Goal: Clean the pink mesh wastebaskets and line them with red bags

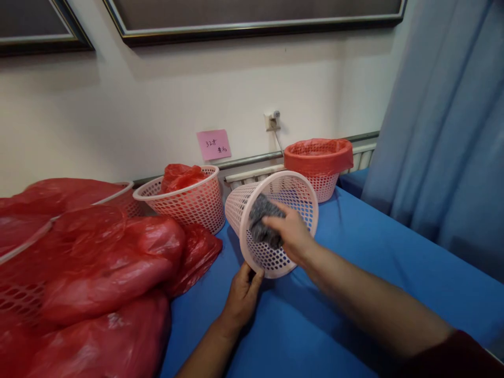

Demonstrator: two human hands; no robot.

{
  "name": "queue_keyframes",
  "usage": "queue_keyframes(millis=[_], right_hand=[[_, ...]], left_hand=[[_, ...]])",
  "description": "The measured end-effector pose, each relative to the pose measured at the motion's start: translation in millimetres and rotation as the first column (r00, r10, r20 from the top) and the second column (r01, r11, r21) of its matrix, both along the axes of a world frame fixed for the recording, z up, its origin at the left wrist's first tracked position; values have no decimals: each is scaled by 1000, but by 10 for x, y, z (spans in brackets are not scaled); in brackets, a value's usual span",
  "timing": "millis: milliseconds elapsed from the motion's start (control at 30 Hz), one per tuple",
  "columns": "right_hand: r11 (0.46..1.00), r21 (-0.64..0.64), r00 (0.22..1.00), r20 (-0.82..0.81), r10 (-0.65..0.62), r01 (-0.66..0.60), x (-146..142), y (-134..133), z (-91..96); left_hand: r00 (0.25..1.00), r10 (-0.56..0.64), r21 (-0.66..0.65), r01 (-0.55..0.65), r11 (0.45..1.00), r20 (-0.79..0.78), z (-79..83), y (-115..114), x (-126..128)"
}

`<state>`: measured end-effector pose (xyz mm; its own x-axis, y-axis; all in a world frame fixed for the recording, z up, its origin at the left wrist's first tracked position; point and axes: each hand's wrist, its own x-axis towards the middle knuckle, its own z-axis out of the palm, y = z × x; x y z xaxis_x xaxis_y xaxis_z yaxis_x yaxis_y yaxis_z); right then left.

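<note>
"Where's the pale pink basket [238, 207] from where you stand?"

"Right in front of me, tipped over on the blue desk [354, 252]; its mouth faces this way, so I see the holes of its inner wall."

"And the 2 hands?"

"The left grip [241, 294] is closed on the basket's lower rim, thumb and fingers at the edge; the right grip [293, 233] is closed on a grey cloth [258, 215], held in the basket's mouth near the left side of the rim; whether all of the cloth touches the wall, I can't tell."

"What's that to the left?"

"A big heap of red plastic bags [114, 273], shiny and crumpled, lying over and around more baskets; just behind it stands a white-pink basket [197, 202], upright, with a red bag [181, 177] bunched inside."

"And behind the tipped one?"

"1 more, the rear basket [325, 186], upright near the wall; a red liner [326, 165] is folded over its rim; above them, a pink note [213, 145] and a socket [272, 122] are on the wall; a blue curtain [444, 131] hangs at the right."
</note>
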<state>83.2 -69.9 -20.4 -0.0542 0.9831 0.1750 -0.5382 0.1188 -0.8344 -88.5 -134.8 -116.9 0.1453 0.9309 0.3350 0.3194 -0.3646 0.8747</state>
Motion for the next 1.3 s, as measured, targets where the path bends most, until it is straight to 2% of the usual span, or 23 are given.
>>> queue_keyframes(millis=[33, 100, 167, 233, 333, 433, 533, 667, 767, 833, 967, 1133, 1200, 1300], right_hand=[[999, 44, 992, 125, 7, -13, -55, -39, -141], [991, 118, 928, 372, 12, -61, -120, -93, -446], [978, 178, 824, 566, -7, -114, -103, -80, -689], [953, 255, 703, 708, -68, -165, -23, -12, -824], [870, 389, 566, 808, -163, -304, 111, 101, -893], [808, 439, 532, 825, -190, -393, 183, 157, -942], [814, 418, 460, 862, -215, -404, 223, 182, -1009], [853, 326, 288, 932, -219, -407, 262, 204, -1048], [888, 269, 137, 962, -234, -372, 283, 213, -1037], [919, 256, 72, 967, -246, -299, 318, 230, -1032], [957, 271, -3, 962, -273, -102, 467, 307, -1019], [936, 326, -92, 944, -316, 130, 632, 391, -915], [937, 313, -112, 948, -298, 158, 650, 376, -875], [960, 255, -98, 965, -244, 114, 615, 265, -865]], left_hand=[[1000, -7, -1, 7, 1000, -1, -3, 2, -5], [1000, -27, 9, 27, 1000, -16, -1, 2, -8], [999, -37, 25, 38, 999, -36, 12, -4, -2], [998, -40, 29, 41, 999, -43, 30, -16, 12], [998, -27, 11, 28, 1000, -51, 43, -41, 30], [997, -8, -2, 7, 1000, -73, 30, -53, 32], [996, 2, 3, -2, 1000, -86, 8, -47, 28], [995, 1, -12, -2, 1000, -101, -14, -51, 24], [994, -7, -32, 4, 999, -110, -18, -71, 25], [993, -6, -33, 2, 999, -117, -14, -81, 25], [993, -1, -24, -2, 1000, -115, 2, -91, 16], [995, 3, -27, -6, 1000, -104, 23, -98, -3], [995, 3, -26, -6, 1000, -97, 25, -93, -2], [997, 8, 1, -8, 1000, -81, 23, -83, 9]])
